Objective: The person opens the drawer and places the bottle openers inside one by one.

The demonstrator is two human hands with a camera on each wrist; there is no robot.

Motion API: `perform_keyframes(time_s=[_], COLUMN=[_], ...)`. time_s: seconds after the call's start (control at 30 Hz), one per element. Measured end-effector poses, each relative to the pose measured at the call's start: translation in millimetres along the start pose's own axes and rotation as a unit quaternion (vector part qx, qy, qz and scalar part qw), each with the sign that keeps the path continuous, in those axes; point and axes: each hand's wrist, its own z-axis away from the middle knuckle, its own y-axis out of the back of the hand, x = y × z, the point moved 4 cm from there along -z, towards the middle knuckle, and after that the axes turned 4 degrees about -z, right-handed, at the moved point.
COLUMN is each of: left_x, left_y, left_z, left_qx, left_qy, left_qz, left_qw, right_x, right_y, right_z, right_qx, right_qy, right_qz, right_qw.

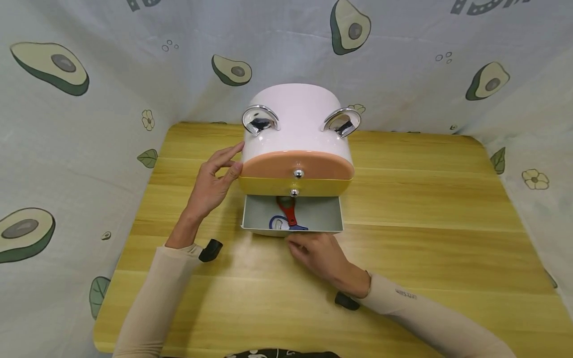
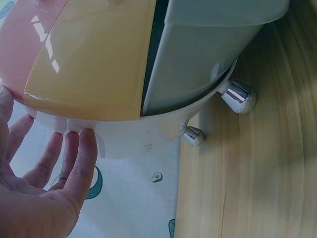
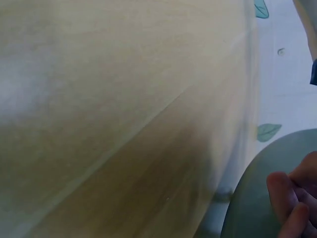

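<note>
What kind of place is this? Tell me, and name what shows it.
Probably a makeshift tabletop recording corner, not a lived-in room: avocado-print cloth hangs around a bare wooden table, and only a small three-drawer organiser stands on it, its bottom drawer open.

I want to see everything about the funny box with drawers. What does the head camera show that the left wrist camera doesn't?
Only the head view shows the right hand at the front of the open grey drawer, the scissors inside it, and the two knobs on the pink and yellow drawers. Only the left wrist view shows the shiny feet under the box. Both show the left hand touching the box's side, the yellow drawer and the wooden table.
</note>
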Motion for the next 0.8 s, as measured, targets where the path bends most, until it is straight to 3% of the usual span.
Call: perform_keyframes(time_s=[0.8], left_x=[1.8], left_y=[-0.3], left_z=[1.0], left_qx=[-0.005], left_qy=[-0.003], left_qz=[0.002], left_qw=[1.0], right_x=[26], right_y=[-1], right_z=[-26], right_qx=[0.02], right_qy=[-0.023], right_qz=[0.009], right_qw=[1.0])
